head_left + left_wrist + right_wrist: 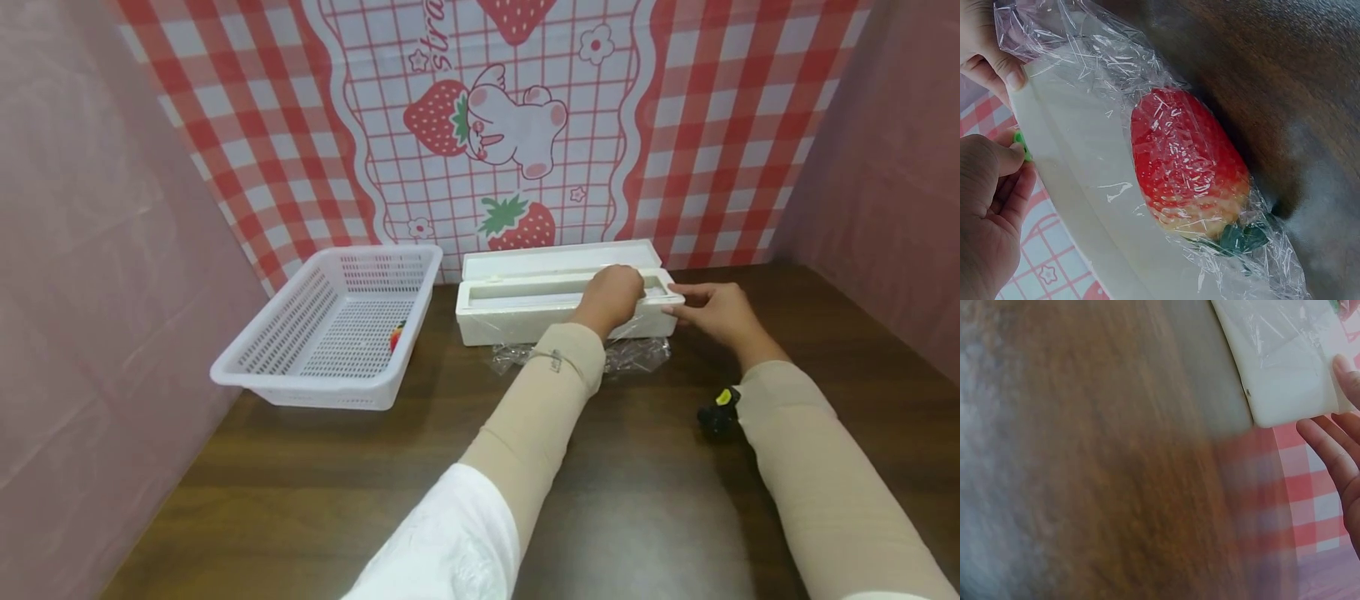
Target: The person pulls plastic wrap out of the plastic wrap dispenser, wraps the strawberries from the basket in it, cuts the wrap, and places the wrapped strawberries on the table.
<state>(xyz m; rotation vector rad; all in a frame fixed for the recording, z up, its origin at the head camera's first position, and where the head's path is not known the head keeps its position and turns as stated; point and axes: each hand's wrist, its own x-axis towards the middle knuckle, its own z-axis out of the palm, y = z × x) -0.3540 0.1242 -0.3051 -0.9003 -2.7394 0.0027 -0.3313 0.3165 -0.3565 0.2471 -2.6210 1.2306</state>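
From where the head camera looks, a long white box (510, 327) sits at the far side of the brown table (420, 467), its lid (555, 260) tipped back toward the checked cloth (690, 142). Clear film (637, 354) spills down its near side. The left hand (615, 296) bends over the slot toward the right end, its fingertips hidden from here. The right hand (716, 312) holds the box's right end lightly between thumb and fingers. To the left stands a white basket (315, 383) with a small red piece (397, 336) inside.

By the left wrist view, the left hand has a small green piece (1024, 150) pinched between thumb and fingers, with hardly any gap, at the box's edge. On the near side, a big strawberry (1188, 165) lies beneath the film; I can't tell if it's wrapped all round. The film looks thin and clingy, quick to crease, best taken by both corners. The strawberry, if real, would be soft and bruise; I'd cup it around the middle.

The right wrist view is blurred, but shows the right thumb on the box's edge and spread fingers around its end. The box seems stiff and light, likely to slide, so steadying that end suits it.
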